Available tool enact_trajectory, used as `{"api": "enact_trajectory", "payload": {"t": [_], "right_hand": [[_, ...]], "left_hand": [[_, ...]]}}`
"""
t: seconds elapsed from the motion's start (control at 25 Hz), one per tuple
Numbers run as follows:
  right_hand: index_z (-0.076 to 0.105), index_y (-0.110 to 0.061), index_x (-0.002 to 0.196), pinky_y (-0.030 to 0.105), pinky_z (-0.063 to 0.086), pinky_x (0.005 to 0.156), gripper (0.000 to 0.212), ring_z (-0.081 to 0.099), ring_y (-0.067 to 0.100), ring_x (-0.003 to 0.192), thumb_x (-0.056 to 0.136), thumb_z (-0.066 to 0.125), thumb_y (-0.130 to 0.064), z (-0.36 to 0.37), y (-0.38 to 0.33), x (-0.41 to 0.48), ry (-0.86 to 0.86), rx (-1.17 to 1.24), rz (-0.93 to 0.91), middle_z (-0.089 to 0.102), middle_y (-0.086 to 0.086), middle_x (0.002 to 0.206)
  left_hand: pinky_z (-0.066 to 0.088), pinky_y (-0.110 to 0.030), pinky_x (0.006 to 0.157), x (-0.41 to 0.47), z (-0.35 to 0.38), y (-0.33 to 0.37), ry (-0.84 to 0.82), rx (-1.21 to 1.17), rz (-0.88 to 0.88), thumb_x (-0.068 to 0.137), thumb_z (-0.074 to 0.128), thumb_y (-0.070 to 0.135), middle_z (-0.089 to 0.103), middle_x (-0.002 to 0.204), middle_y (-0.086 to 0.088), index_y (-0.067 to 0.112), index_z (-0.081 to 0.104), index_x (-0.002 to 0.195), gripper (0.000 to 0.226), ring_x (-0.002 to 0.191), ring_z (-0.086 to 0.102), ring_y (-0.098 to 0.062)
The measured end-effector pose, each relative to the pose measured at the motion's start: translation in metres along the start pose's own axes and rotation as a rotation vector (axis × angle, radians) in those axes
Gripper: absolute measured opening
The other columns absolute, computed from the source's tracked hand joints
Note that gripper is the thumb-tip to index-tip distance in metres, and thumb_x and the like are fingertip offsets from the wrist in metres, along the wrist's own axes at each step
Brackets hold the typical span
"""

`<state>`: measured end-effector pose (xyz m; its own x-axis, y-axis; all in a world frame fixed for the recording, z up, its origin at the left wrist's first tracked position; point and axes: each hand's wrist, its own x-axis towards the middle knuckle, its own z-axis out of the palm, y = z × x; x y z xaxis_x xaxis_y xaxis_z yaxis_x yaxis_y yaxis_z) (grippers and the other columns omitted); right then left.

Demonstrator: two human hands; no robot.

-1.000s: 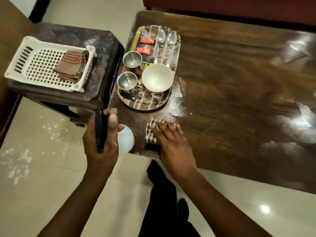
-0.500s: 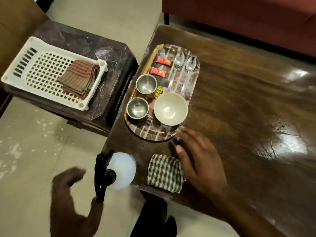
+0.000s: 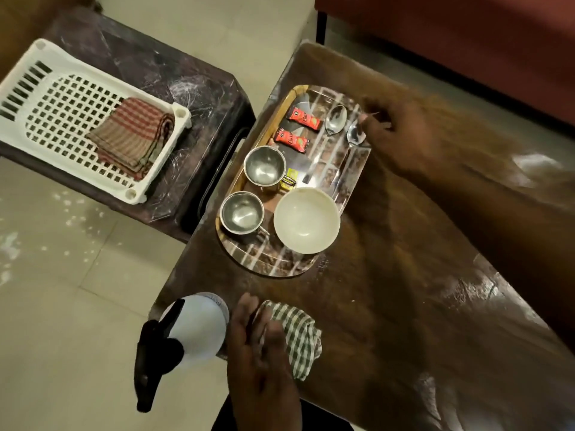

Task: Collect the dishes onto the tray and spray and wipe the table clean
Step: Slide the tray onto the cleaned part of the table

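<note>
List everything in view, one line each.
tray: one, mirrored steel, left end of table
cups: two, steel, tray's left side
bowl: one, cream, tray's near end
spoons: two, steel, tray's far right
sachets: two, red, tray's far end
spray bottle: one, white, black trigger, table's near corner
checked cloth: one, green-white, beside bottle
basket: one, white, on side table
striped cloth: one, red-brown, in basket
left hand: on checked cloth, blurred
right hand: by the spoons, blurred

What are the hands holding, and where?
Left hand lies on the left end of the checked cloth; a grip is unclear. Right hand, blurred, is by the far rim of the tray; cannot tell.
</note>
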<state>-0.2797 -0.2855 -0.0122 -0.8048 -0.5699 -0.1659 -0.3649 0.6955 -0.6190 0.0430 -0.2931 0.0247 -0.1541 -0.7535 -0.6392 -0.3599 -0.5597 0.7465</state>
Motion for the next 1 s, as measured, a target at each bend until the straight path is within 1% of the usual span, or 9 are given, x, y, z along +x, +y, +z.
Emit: {"api": "enact_trajectory", "payload": {"t": [0.04, 0.08, 0.2, 0.28, 0.36, 0.48, 0.68, 0.84, 1.0], "right_hand": [[0.068, -0.030, 0.131, 0.050, 0.060, 0.092, 0.032, 0.071, 0.013, 0.104, 0.105, 0.054, -0.043, 0.001, -0.003, 0.015, -0.038, -0.011, -0.004, 0.074, -0.007, 0.118], [0.068, -0.033, 0.129, 0.047, 0.062, 0.088, 0.030, 0.072, 0.012, 0.099, 0.105, 0.054, -0.043, 0.001, -0.006, 0.029, -0.077, -0.029, -0.004, 0.074, -0.008, 0.115], [0.063, -0.033, 0.140, 0.030, 0.058, 0.077, 0.035, 0.070, 0.010, 0.093, 0.107, 0.055, -0.037, 0.006, -0.009, 0.065, -0.142, -0.066, -0.012, 0.073, -0.005, 0.123], [0.060, -0.024, 0.147, 0.026, 0.053, 0.080, 0.040, 0.068, 0.013, 0.100, 0.107, 0.056, -0.029, 0.009, -0.009, 0.083, -0.153, -0.069, 0.003, 0.070, -0.001, 0.132], [0.065, -0.024, 0.140, 0.031, 0.057, 0.085, 0.035, 0.070, 0.016, 0.100, 0.107, 0.056, -0.026, 0.013, -0.008, 0.095, -0.172, -0.066, 0.029, 0.070, -0.001, 0.123], [0.076, -0.025, 0.117, 0.037, 0.061, 0.087, 0.021, 0.073, 0.018, 0.095, 0.105, 0.059, -0.019, 0.020, -0.006, 0.107, -0.203, 0.001, 0.068, 0.074, 0.000, 0.108], [0.078, -0.018, 0.104, 0.030, 0.058, 0.073, 0.010, 0.070, 0.011, 0.077, 0.101, 0.069, -0.016, 0.024, 0.003, 0.120, -0.175, 0.110, 0.158, 0.076, 0.002, 0.093], [0.076, -0.021, 0.096, 0.021, 0.055, 0.059, 0.010, 0.067, 0.001, 0.059, 0.100, 0.071, -0.014, 0.020, 0.011, 0.119, -0.139, 0.207, 0.238, 0.072, -0.005, 0.082], [0.078, -0.018, 0.101, 0.027, 0.062, 0.067, 0.009, 0.071, 0.009, 0.067, 0.099, 0.071, -0.014, -0.004, 0.009, 0.103, -0.106, 0.248, 0.282, 0.076, 0.005, 0.091]], "left_hand": [[0.055, -0.041, 0.111, 0.011, 0.007, -0.005, 0.060, 0.007, -0.044, 0.104, 0.057, -0.002, 0.071, 0.126, 0.012, 0.011, 0.057, 0.143, 0.041, 0.117, 0.068, -0.002], [0.049, -0.049, 0.117, 0.021, 0.012, -0.013, 0.111, -0.025, -0.093, 0.105, 0.058, 0.003, 0.063, 0.137, 0.005, 0.016, 0.051, 0.151, 0.049, 0.128, 0.063, -0.014], [0.047, -0.052, 0.119, 0.052, 0.034, -0.007, 0.238, -0.098, -0.162, 0.107, 0.057, 0.006, 0.054, 0.148, 0.000, 0.019, 0.042, 0.158, 0.055, 0.130, 0.058, -0.021], [0.051, -0.049, 0.114, 0.063, 0.041, -0.005, 0.271, -0.176, -0.189, 0.108, 0.055, 0.006, 0.055, 0.151, -0.002, 0.020, 0.042, 0.158, 0.054, 0.128, 0.059, -0.021], [0.054, -0.043, 0.104, 0.069, 0.048, -0.005, 0.273, -0.226, -0.217, 0.108, 0.053, 0.003, 0.060, 0.146, -0.002, 0.020, 0.046, 0.155, 0.050, 0.120, 0.064, -0.019], [0.057, -0.036, 0.090, 0.081, 0.058, -0.009, 0.294, -0.275, -0.220, 0.107, 0.051, -0.002, 0.067, 0.136, -0.002, 0.018, 0.050, 0.150, 0.048, 0.109, 0.069, -0.011], [0.060, -0.056, 0.102, 0.096, 0.066, -0.017, 0.306, -0.270, -0.171, 0.103, 0.054, -0.005, 0.073, 0.121, -0.001, 0.018, 0.059, 0.138, 0.042, 0.113, 0.073, -0.024], [0.059, -0.057, 0.104, 0.094, 0.068, -0.008, 0.339, -0.287, -0.165, 0.102, 0.052, -0.009, 0.073, 0.115, 0.002, 0.012, 0.058, 0.135, 0.040, 0.110, 0.073, -0.021], [0.059, -0.054, 0.105, 0.082, 0.063, 0.010, 0.299, -0.262, -0.152, 0.102, 0.057, -0.007, 0.074, 0.117, 0.002, 0.015, 0.062, 0.131, 0.037, 0.113, 0.073, -0.023]]}}
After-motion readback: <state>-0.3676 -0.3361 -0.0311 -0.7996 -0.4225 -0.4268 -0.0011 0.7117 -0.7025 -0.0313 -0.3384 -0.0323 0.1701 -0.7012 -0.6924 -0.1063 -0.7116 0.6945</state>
